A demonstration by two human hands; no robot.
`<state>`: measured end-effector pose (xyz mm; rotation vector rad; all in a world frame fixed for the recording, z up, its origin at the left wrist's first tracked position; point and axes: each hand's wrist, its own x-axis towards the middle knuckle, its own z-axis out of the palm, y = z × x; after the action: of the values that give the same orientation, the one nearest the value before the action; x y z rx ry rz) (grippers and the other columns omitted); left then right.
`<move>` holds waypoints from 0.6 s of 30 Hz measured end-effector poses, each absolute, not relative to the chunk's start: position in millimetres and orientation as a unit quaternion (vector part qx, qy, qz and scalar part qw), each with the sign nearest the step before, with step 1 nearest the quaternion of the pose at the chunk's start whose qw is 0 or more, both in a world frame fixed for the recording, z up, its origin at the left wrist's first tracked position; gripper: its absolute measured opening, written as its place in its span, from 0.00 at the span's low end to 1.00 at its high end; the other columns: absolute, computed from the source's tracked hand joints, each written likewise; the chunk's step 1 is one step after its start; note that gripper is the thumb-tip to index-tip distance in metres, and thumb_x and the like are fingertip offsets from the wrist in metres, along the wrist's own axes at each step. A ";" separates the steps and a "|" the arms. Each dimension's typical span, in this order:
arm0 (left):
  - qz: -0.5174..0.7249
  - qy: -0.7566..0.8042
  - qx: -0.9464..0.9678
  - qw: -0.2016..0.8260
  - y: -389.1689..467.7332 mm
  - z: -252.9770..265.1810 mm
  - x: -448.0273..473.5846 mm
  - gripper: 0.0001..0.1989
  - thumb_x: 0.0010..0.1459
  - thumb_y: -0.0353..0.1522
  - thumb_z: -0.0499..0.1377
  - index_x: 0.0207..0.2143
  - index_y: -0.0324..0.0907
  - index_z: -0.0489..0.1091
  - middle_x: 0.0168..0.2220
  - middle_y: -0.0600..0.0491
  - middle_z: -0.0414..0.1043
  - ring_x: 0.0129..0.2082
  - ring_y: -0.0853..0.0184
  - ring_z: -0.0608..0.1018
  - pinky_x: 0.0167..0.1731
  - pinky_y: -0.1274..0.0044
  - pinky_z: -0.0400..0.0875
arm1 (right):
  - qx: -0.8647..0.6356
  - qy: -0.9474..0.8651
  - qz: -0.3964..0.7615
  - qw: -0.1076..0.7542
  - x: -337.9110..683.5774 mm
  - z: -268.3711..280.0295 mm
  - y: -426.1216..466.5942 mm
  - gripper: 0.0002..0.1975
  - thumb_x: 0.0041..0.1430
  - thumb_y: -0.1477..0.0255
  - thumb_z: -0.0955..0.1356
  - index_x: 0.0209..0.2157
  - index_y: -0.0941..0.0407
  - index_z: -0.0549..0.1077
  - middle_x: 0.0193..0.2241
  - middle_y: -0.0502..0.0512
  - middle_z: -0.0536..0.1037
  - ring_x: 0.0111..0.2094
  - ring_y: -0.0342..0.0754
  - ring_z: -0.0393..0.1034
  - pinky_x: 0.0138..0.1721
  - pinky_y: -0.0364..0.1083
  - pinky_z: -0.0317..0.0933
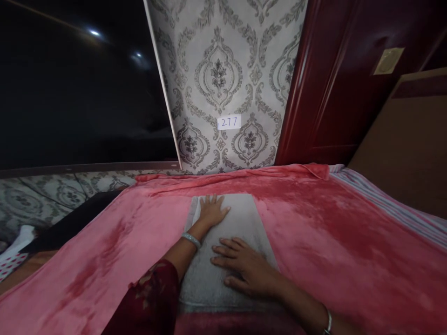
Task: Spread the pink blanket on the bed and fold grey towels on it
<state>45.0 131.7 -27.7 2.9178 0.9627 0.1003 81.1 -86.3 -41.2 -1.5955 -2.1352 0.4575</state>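
A grey folded cloth [240,216], soft like a towel, lies flat in a long rectangle on a pink-red plush blanket [331,242]. Spread over its far left part is my left hand [212,211], palm down with the fingers apart. My right hand [244,266] rests across the nearer right part, fingers stretched out to the left and the thumb apart. Neither hand grips anything. Parts of the grey cloth are hidden under both hands and the left forearm.
A large dark television [84,88] stands at the back left. Behind the blanket is patterned wallpaper [218,56] with a paper label [229,122] reading 277. On the right are a dark red wooden panel [324,93], a brown board [408,144] and a striped cloth [384,195].
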 end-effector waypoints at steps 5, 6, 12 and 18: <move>0.043 0.381 0.924 0.012 135.5 -32.3 46.4 0.39 0.66 0.55 0.42 0.71 0.43 0.53 0.72 0.39 0.50 0.72 0.43 0.50 0.67 0.48 0.39 | -0.584 -0.761 0.181 0.219 82.4 -40.5 -88.0 0.30 0.69 0.51 0.62 0.67 0.46 0.64 0.69 0.51 0.57 0.71 0.55 0.43 0.70 0.62 0.35; 0.042 0.387 0.921 0.011 135.9 -32.8 46.1 0.40 0.66 0.55 0.42 0.71 0.42 0.53 0.72 0.38 0.50 0.72 0.43 0.51 0.67 0.48 0.38 | -0.583 -0.760 0.181 0.222 82.3 -41.1 -88.2 0.30 0.69 0.50 0.62 0.67 0.46 0.64 0.69 0.51 0.58 0.71 0.55 0.43 0.70 0.62 0.35; 0.050 0.387 0.921 0.005 140.1 -39.9 46.7 0.40 0.66 0.55 0.41 0.71 0.41 0.53 0.71 0.36 0.51 0.72 0.44 0.51 0.68 0.48 0.38 | -0.585 -0.752 0.167 0.255 95.3 -51.8 -80.4 0.29 0.71 0.51 0.59 0.65 0.50 0.67 0.67 0.57 0.62 0.69 0.53 0.51 0.70 0.61 0.39; 0.060 0.387 0.920 0.003 138.0 -39.6 45.5 0.39 0.66 0.54 0.42 0.71 0.42 0.55 0.71 0.36 0.51 0.72 0.44 0.51 0.68 0.49 0.39 | -0.699 -0.684 0.087 0.190 144.5 -53.7 -37.6 0.30 0.72 0.58 0.56 0.70 0.53 0.58 0.69 0.61 0.54 0.71 0.55 0.45 0.69 0.65 0.41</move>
<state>45.5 138.0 -39.6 2.8843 1.2128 0.1888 144.5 -37.6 -53.7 -1.9642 -1.9223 0.2432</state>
